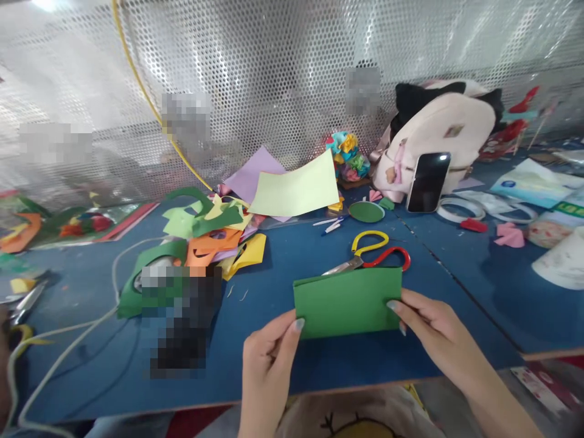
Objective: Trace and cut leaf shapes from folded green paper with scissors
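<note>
Between my two hands I hold a folded sheet of green paper (349, 304), raised a little over the blue table near its front edge. My left hand (276, 350) pinches the paper's lower left corner between thumb and fingers. At the right edge, my right hand (429, 319) grips it with the thumb in front and the fingers behind. Just behind the paper lie scissors (365, 252) with one yellow and one red handle loop, their blade tips partly hidden by it. A round green disc (366, 212) and pens (331, 226) lie farther back.
Coloured paper scraps (214, 237) are heaped to the left, beside pale yellow paper (296, 188). A phone (429, 182) leans on a light backpack (442, 134). Tape rolls (460, 210) sit at right. A white cable (77, 359) crosses the left side, near another person's scissors (30, 301).
</note>
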### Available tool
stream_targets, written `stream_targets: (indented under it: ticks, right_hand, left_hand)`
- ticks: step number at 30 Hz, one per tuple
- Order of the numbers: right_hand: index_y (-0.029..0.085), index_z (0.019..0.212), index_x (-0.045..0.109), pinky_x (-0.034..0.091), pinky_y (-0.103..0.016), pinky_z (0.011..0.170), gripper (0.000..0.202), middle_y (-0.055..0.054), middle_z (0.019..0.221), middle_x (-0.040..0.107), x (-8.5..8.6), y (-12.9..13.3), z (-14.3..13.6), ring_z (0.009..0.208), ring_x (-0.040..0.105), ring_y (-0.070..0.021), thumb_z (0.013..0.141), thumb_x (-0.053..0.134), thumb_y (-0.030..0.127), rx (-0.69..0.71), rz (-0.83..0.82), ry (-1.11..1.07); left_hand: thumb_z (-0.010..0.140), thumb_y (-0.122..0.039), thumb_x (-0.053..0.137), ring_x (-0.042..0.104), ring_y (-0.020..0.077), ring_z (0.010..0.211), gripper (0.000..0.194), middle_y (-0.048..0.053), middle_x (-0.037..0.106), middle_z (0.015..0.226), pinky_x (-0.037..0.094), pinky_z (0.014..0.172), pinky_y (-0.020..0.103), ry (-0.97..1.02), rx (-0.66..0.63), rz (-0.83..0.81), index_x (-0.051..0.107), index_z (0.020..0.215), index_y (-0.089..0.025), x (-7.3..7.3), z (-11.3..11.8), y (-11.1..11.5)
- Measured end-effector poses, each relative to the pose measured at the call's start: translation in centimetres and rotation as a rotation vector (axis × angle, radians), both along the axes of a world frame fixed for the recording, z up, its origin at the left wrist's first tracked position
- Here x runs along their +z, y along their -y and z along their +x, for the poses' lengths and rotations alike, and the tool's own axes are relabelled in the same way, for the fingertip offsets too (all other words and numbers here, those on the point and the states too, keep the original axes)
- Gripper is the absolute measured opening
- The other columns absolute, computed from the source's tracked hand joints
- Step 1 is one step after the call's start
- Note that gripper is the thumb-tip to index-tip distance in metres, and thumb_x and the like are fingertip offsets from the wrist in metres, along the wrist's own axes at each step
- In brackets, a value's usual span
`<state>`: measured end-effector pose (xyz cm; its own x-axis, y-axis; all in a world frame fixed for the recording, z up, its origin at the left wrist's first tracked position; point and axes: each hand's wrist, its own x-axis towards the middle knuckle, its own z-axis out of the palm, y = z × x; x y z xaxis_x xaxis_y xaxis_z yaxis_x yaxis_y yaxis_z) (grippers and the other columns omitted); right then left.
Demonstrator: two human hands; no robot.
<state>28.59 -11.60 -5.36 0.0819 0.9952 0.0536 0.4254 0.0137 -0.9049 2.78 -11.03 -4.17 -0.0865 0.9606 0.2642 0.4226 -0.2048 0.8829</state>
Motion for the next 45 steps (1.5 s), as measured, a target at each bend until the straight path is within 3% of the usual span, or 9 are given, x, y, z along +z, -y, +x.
stream_targets:
  ticks: [7, 12, 17, 21, 24, 31, 35, 38, 45]
  right_hand:
    - [0.022, 0.069, 0.053, 0.036, -0.027, 0.058, 0.045, 0.003, 0.06, 0.046, -0.7, -0.2, 0.2, 0.059, 0.049, -0.0159, 0.101, 0.046, 0.053, 0.041, -0.027, -0.022]
    - [0.023, 0.067, 0.046, 0.034, -0.027, 0.057, 0.048, 0.004, 0.06, 0.043, -1.1, -0.2, 0.3, 0.058, 0.046, -0.0155, 0.101, 0.045, 0.056, 0.04, -0.061, -0.045]
    - [0.021, 0.073, 0.057, 0.032, -0.026, 0.057, 0.043, 0.004, 0.061, 0.042, -0.3, -0.1, -0.1, 0.06, 0.04, -0.0148, 0.101, 0.048, 0.054, 0.003, -0.073, -0.083]
    - [0.021, 0.083, 0.066, 0.038, -0.026, 0.058, 0.039, 0.002, 0.067, 0.055, -0.1, -0.2, -0.1, 0.064, 0.049, -0.0164, 0.102, 0.048, 0.05, 0.039, -0.048, -0.018]
    - [0.022, 0.077, 0.064, 0.042, -0.025, 0.058, 0.04, 0.001, 0.065, 0.055, -0.4, -0.4, 0.0, 0.066, 0.055, -0.0179, 0.102, 0.048, 0.047, 0.067, -0.005, 0.106]
    - [0.022, 0.067, 0.053, 0.042, -0.023, 0.053, 0.04, 0.001, 0.071, 0.05, -0.3, -1.1, -0.5, 0.059, 0.049, -0.0132, 0.102, 0.05, 0.041, 0.08, 0.11, 0.271]
    - [0.022, 0.095, 0.073, 0.046, -0.021, 0.054, 0.023, 0.001, 0.076, 0.055, -1.0, -1.3, -0.4, 0.06, 0.055, -0.0129, 0.099, 0.057, 0.038, 0.04, 0.094, 0.28]
    - [0.023, 0.13, 0.069, 0.047, -0.02, 0.051, 0.037, 0.003, 0.072, 0.056, -1.4, -1.3, -0.3, 0.055, 0.054, -0.012, 0.098, 0.058, 0.036, 0.02, 0.079, 0.286]
    - [0.029, 0.139, 0.067, 0.052, -0.018, 0.053, 0.041, 0.001, 0.076, 0.061, -1.5, -1.3, -0.3, 0.058, 0.058, -0.0116, 0.099, 0.058, 0.036, 0.024, 0.102, 0.362]
  left_hand:
    - [0.091, -0.035, 0.064, 0.066, 0.018, 0.063, 0.028, 0.004, 0.075, 0.069, 0.053, 0.059, 0.021, 0.086, -0.084, -0.051, 0.087, 0.087, -0.02, -0.2, -0.2, -0.2]
    - [0.093, -0.035, 0.063, 0.05, 0.0123, 0.052, 0.031, 0.0, 0.061, 0.056, 0.039, 0.047, 0.019, 0.003, -0.106, -0.021, 0.083, 0.079, -0.017, -0.5, -0.3, -0.3]
    - [0.098, -0.026, 0.055, 0.039, 0.0074, 0.044, 0.045, -0.004, 0.046, 0.048, 0.032, 0.044, 0.017, -0.183, -0.2, 0.102, 0.058, 0.054, -0.015, -0.1, 0.1, 0.5]
    - [0.1, -0.012, 0.05, 0.071, 0.0152, 0.074, 0.03, 0.003, 0.074, 0.08, 0.057, 0.077, 0.022, -0.377, -0.297, 0.161, 0.071, 0.079, -0.017, -0.4, -0.4, 1.5]
    - [0.095, -0.009, 0.055, 0.072, 0.0229, 0.112, 0.023, 0.008, 0.077, 0.114, 0.053, 0.108, 0.041, -0.527, -0.397, 0.285, 0.075, 0.092, -0.021, -0.7, -1.4, 1.9]
    - [0.094, -0.021, 0.066, 0.065, 0.0253, 0.126, 0.011, 0.009, 0.071, 0.123, 0.051, 0.114, 0.047, -0.715, -0.466, 0.286, 0.075, 0.087, -0.023, -0.7, -3.1, 2.5]
    - [0.094, -0.021, 0.066, 0.071, 0.019, 0.116, 0.016, 0.004, 0.077, 0.116, 0.04, 0.123, 0.041, -0.74, -0.522, 0.4, 0.075, 0.107, -0.02, -0.9, -3.8, 2.0]
    - [0.097, -0.019, 0.063, 0.074, 0.0157, 0.114, 0.021, 0.003, 0.08, 0.115, 0.033, 0.125, 0.035, -0.696, -0.53, 0.477, 0.073, 0.115, -0.016, -1.1, -4.2, 1.3]
    - [0.104, -0.024, 0.053, 0.081, 0.0201, 0.093, 0.025, 0.005, 0.083, 0.092, 0.06, 0.104, 0.036, -0.599, -0.359, 0.574, 0.075, 0.094, -0.017, -1.0, -4.2, 1.8]
